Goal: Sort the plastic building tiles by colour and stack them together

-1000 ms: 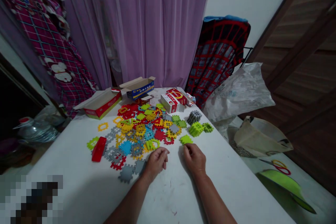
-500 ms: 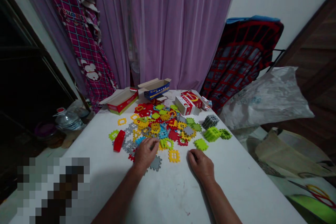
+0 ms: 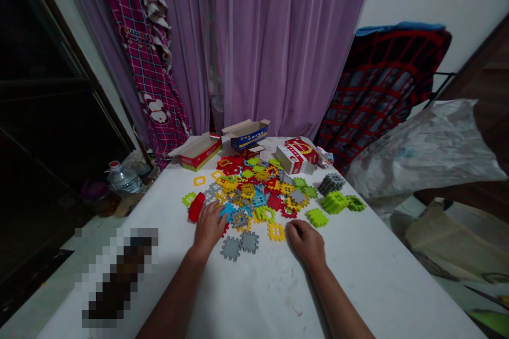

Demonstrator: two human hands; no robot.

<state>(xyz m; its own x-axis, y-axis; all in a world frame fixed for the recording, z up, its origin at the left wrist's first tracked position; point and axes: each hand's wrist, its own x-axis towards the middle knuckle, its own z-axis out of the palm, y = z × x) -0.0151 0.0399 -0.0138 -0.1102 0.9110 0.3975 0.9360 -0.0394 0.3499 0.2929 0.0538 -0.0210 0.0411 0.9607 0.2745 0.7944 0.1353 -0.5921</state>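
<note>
Landmark: red block (image 3: 196, 207) — left hand (image 3: 210, 225) beside it, fingers spread; right hand (image 3: 306, 241) farther right, loosely curled.

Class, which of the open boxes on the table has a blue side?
The back middle box, directly before the curtain; the left box is red and green instead.

No text reads clearly: the white characters on the blue box (image 3: 249, 137), print on the white-and-red carton (image 3: 290, 159) right of it, and letters on the checked cloth (image 3: 137, 45) left of it are too small.
</note>
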